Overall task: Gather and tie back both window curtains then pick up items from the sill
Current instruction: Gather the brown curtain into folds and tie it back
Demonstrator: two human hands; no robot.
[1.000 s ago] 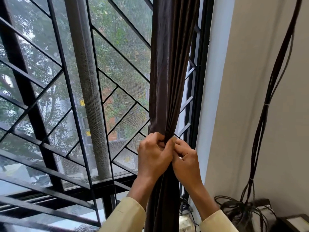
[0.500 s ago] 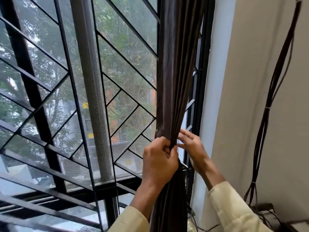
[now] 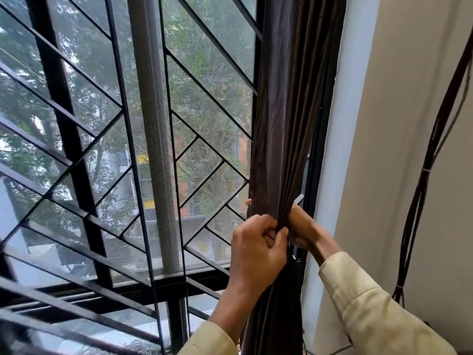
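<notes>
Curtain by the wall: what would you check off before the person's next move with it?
1. Curtain gathered into one bundle: ok.
2. Left hand grips the bundle's front: ok.
3. Right hand wraps round behind it: ok.
4. Tie-back around the bundle: cannot tell, none shows.
5. Wall cables apart from the curtain: ok.

right hand (image 3: 303,226): fingers behind curtain (image 3: 281,111) | curtain: top, bottom cropped
</notes>
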